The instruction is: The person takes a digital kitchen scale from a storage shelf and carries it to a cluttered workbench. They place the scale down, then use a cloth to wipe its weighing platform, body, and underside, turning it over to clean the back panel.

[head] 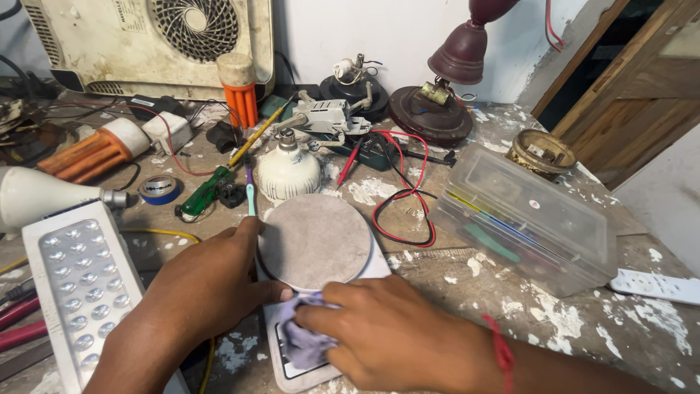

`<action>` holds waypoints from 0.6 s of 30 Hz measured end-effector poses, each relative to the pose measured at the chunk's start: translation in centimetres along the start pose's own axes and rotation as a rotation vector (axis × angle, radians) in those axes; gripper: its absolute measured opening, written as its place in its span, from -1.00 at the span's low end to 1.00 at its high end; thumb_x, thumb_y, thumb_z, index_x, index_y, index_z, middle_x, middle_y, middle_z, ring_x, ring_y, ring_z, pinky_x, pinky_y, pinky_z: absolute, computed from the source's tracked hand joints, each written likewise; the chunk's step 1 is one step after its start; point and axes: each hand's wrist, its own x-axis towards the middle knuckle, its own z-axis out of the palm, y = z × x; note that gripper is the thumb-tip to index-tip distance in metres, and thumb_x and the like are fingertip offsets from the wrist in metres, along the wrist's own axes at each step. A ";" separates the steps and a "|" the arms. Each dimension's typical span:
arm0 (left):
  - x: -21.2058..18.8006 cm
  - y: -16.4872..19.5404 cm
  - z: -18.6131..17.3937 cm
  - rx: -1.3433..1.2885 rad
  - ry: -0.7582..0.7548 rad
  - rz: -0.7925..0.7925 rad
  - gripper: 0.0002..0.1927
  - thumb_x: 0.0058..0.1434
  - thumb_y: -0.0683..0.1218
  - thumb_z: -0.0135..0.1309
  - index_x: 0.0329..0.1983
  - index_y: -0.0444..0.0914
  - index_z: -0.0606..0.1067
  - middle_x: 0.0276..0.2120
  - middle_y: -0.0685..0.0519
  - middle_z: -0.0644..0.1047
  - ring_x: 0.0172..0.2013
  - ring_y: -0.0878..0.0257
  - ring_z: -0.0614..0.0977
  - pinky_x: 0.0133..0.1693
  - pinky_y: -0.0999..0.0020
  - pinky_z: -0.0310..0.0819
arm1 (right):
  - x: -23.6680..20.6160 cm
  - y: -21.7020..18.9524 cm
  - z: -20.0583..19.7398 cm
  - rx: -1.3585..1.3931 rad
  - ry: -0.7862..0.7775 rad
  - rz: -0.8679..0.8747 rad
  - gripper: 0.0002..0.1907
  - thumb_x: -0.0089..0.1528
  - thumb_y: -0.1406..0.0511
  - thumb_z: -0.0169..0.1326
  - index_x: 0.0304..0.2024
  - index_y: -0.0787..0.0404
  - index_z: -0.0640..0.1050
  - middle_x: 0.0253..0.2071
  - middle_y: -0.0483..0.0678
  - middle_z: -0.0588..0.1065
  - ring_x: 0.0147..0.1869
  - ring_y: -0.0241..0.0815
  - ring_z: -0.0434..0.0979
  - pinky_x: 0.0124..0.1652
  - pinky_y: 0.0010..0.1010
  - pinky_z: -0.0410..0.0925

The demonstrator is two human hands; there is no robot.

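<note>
Two hands at one scale on the paint-flecked desk. Left hand wraps the round grey plate, thumb on its rim. Right hand pinches one crumpled lilac cloth, hiding the scale's display. One clear plastic box, two white bulbs.

grey round disc, lilac cloth, orange-finned bulbs, red wires
</note>
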 end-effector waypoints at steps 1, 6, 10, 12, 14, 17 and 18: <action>-0.1 0.1 -0.1 -0.002 0.013 0.005 -0.24 0.02 0.15 0.39 0.19 -0.20 0.33 -0.23 -0.18 0.62 -0.09 -0.14 0.64 -0.07 0.00 0.50 | 0.7 -0.2 0.3 0.007 0.012 0.006 -0.54 0.09 0.30 0.09 0.07 0.18 0.57 -0.23 0.12 0.51 -0.17 0.22 0.58 -0.16 0.05 0.41; -0.7 0.2 -0.7 -0.058 0.055 0.038 -0.32 0.03 0.09 0.39 0.16 -0.17 0.38 -0.23 -0.17 0.63 -0.09 -0.14 0.64 -0.07 -0.01 0.50 | 2.0 -0.5 1.1 0.013 0.079 0.000 -0.58 0.08 0.30 0.09 0.01 0.17 0.60 -0.27 0.10 0.51 -0.22 0.22 0.57 -0.21 0.05 0.42; -0.9 -0.1 -0.9 -0.095 0.043 0.014 -0.25 0.01 0.11 0.42 0.21 -0.14 0.37 -0.20 -0.18 0.62 -0.07 -0.12 0.63 -0.06 0.02 0.50 | 0.6 0.7 0.5 0.055 -0.013 0.059 -0.52 0.07 0.29 0.07 0.07 0.15 0.59 -0.20 0.08 0.55 -0.16 0.18 0.59 -0.15 -0.01 0.42; -1.0 -0.2 -1.0 -0.107 0.050 0.026 -0.24 -0.01 0.12 0.43 0.22 -0.15 0.37 -0.19 -0.17 0.61 -0.07 -0.11 0.62 -0.07 0.03 0.48 | -0.4 1.8 -0.2 0.096 -0.052 0.060 -0.50 0.08 0.29 0.05 0.09 0.18 0.58 -0.14 0.08 0.57 -0.11 0.14 0.61 -0.10 -0.07 0.44; -1.2 -0.2 -1.2 -0.116 0.082 0.077 -0.26 -0.03 0.10 0.43 0.18 -0.18 0.40 -0.19 -0.17 0.61 -0.06 -0.12 0.61 -0.07 0.01 0.46 | -1.4 2.8 -0.8 0.096 -0.020 0.065 -0.49 0.06 0.30 0.07 0.09 0.20 0.58 -0.06 0.09 0.59 -0.07 0.10 0.64 -0.07 -0.14 0.45; -1.4 -0.4 -1.7 -0.092 0.083 0.092 -0.46 0.03 0.08 0.37 0.04 -0.18 0.53 -0.20 -0.13 0.63 -0.10 -0.07 0.64 -0.08 0.04 0.49 | -1.9 3.7 -1.6 0.173 -0.025 0.118 -0.53 0.04 0.33 0.06 0.03 0.20 0.61 -0.08 0.07 0.63 -0.06 0.02 0.67 -0.05 -0.22 0.47; -1.5 -0.3 -1.8 -0.125 0.105 0.096 -0.49 0.06 0.12 0.34 0.03 -0.18 0.54 -0.22 -0.12 0.64 -0.13 -0.04 0.66 -0.10 0.06 0.49 | -1.9 3.7 -1.7 0.214 -0.038 0.148 -0.54 0.04 0.34 0.06 0.01 0.20 0.61 -0.11 0.06 0.65 -0.06 -0.02 0.68 -0.05 -0.24 0.48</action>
